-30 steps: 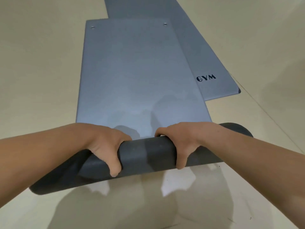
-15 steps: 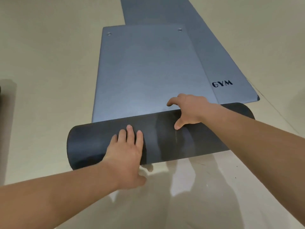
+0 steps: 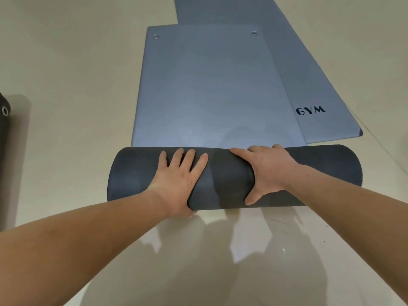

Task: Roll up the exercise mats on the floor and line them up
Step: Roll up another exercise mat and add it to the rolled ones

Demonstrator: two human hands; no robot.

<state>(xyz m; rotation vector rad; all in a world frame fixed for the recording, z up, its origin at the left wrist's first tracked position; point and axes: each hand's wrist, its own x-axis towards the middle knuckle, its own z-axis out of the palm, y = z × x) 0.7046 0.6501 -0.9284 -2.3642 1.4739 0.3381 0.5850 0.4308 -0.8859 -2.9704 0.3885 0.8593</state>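
Note:
A blue-grey exercise mat (image 3: 209,89) lies flat on the floor, and its near end is wound into a thick dark roll (image 3: 229,180). My left hand (image 3: 178,184) presses flat on top of the roll with straight, spread fingers. My right hand (image 3: 267,171) lies over the roll further right. Its fingers curl over the far side and its thumb points down the near side. A second mat marked GYM (image 3: 320,89) lies flat beneath and to the right of the first.
A dark rolled mat with a metal eyelet (image 3: 4,120) shows at the left edge. The glossy beige tiled floor (image 3: 66,85) surrounds the mats, and two eyelets mark the first mat's far end (image 3: 155,36).
The roll has moved forward along the mat and grown thicker. Both hands let go of their earlier grip. The left now presses flat on top, and the right has wrapped over it again.

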